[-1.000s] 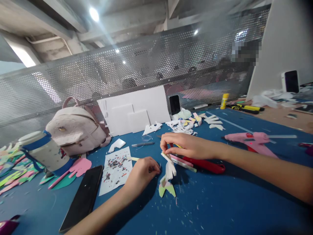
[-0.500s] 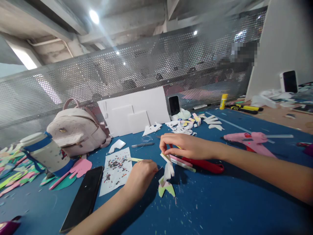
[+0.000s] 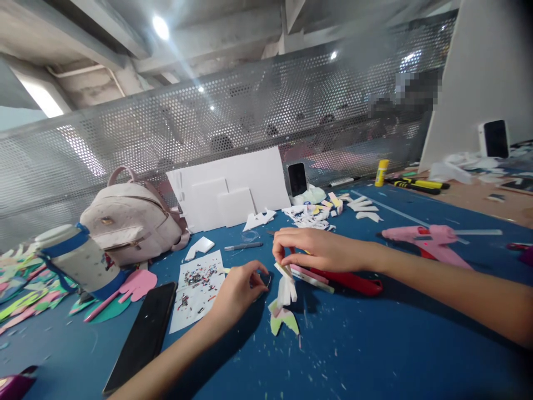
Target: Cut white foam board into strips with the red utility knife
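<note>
My right hand [image 3: 310, 248] is closed in a pinch on the top of a small foam figure made of white strips [image 3: 286, 290]. The figure hangs down to a pale green and pink forked tail [image 3: 283, 319] near the table surface. To its left, my left hand [image 3: 241, 284] has its thumb and fingers curled together. A thin dark sliver [image 3: 268, 280] shows at those fingertips, too small to name. Beneath and behind my right hand lie a red-handled tool [image 3: 353, 281] and pink and white foam strips [image 3: 312, 277].
A paper sheet with small coloured bits [image 3: 177, 314] and a black phone [image 3: 141, 333] lie left. Behind them are a cup [image 3: 77, 261], backpack [image 3: 131, 216] and grey pen [image 3: 244, 246]. A pink glue gun [image 3: 437, 238], white scraps [image 3: 310, 218] and glue stick [image 3: 381, 173] are right and back.
My left hand has rolled and lifted slightly, its fingers arching more, with the thin sliver now higher at the fingertips. My right hand and the foam figure have stayed almost still.
</note>
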A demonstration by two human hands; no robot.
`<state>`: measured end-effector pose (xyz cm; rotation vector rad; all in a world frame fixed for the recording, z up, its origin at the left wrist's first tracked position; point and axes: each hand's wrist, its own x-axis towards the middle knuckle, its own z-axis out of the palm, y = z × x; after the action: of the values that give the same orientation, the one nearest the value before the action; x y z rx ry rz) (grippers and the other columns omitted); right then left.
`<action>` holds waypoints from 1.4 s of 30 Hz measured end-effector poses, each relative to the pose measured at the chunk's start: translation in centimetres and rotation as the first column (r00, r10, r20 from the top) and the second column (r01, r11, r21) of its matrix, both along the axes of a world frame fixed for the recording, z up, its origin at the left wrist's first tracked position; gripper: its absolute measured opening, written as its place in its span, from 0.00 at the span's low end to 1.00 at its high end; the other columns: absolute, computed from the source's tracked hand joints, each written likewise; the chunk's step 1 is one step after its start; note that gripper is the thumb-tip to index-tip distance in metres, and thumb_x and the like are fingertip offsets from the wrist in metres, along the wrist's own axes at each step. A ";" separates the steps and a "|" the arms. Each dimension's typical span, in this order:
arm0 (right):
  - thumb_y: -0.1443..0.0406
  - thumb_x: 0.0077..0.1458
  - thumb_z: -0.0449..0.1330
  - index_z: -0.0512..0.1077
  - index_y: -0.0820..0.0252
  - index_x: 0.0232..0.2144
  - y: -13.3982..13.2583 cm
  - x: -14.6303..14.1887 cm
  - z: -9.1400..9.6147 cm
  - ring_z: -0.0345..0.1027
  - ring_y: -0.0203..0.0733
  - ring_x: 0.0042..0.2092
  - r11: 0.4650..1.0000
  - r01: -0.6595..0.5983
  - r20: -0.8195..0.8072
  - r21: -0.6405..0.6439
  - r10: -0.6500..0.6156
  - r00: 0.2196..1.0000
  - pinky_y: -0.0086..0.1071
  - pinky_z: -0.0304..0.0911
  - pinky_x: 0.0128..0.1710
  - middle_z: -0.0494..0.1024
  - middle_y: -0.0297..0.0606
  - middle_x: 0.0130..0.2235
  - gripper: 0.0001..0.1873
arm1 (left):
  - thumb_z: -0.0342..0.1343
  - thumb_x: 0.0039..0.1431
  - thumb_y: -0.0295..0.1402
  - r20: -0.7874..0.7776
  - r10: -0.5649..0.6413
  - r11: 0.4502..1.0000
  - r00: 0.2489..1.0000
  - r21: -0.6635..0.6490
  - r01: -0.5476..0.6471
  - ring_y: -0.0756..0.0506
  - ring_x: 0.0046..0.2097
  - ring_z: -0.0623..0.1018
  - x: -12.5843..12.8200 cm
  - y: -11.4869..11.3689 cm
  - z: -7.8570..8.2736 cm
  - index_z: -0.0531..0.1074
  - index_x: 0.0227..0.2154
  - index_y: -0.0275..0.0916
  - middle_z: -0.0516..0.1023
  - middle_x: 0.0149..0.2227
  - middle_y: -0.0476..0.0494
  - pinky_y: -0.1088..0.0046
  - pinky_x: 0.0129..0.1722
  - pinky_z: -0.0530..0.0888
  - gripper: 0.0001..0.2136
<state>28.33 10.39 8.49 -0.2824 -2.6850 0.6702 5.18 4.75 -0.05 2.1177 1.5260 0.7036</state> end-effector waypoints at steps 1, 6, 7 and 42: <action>0.68 0.68 0.53 0.68 0.60 0.37 0.0 0.0 0.0 0.65 0.41 0.41 1.000 -0.002 -0.001 0.001 0.002 1.000 0.34 0.58 0.43 0.72 0.39 0.40 0.06 | 0.61 0.53 0.21 0.016 0.002 1.000 1.000 -0.010 -0.002 0.46 0.30 0.80 -0.1 0.1 -0.1 0.76 0.42 0.37 0.83 0.28 0.47 0.74 0.31 0.71 0.13; 0.67 0.68 0.53 0.68 0.60 0.37 0.0 0.0 0.0 0.65 0.41 0.42 1.000 -0.007 0.004 0.007 0.007 1.000 0.34 0.59 0.43 0.72 0.39 0.40 0.06 | 0.62 0.52 0.22 0.030 0.006 0.999 1.000 -0.045 -0.005 0.46 0.29 0.81 -0.4 0.4 -0.3 0.77 0.31 0.36 0.84 0.27 0.45 0.73 0.31 0.73 0.04; 0.67 0.68 0.53 0.69 0.60 0.37 0.0 0.0 0.0 0.65 0.41 0.42 1.000 -0.006 0.005 0.008 0.006 1.000 0.34 0.59 0.43 0.72 0.39 0.40 0.07 | 0.62 0.52 0.23 0.021 0.003 0.999 1.000 -0.042 -0.002 0.46 0.29 0.80 -0.4 0.4 -0.3 0.78 0.29 0.37 0.84 0.27 0.45 0.73 0.31 0.73 0.04; 0.62 0.66 0.55 0.68 0.60 0.37 1.5 -0.5 -1.6 0.63 0.39 0.37 0.938 0.113 -0.153 -0.328 -0.171 0.973 0.34 0.58 0.40 0.71 0.36 0.37 0.08 | 0.56 0.60 0.30 0.064 -0.003 0.986 0.998 0.164 -0.008 0.48 0.33 0.75 -2.4 -0.6 6.7 0.78 0.30 0.38 0.80 0.31 0.45 0.73 0.34 0.69 0.07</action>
<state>27.81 11.92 6.93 -0.4715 -2.3530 1.0311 2.80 4.19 6.68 2.1895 1.4820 0.9179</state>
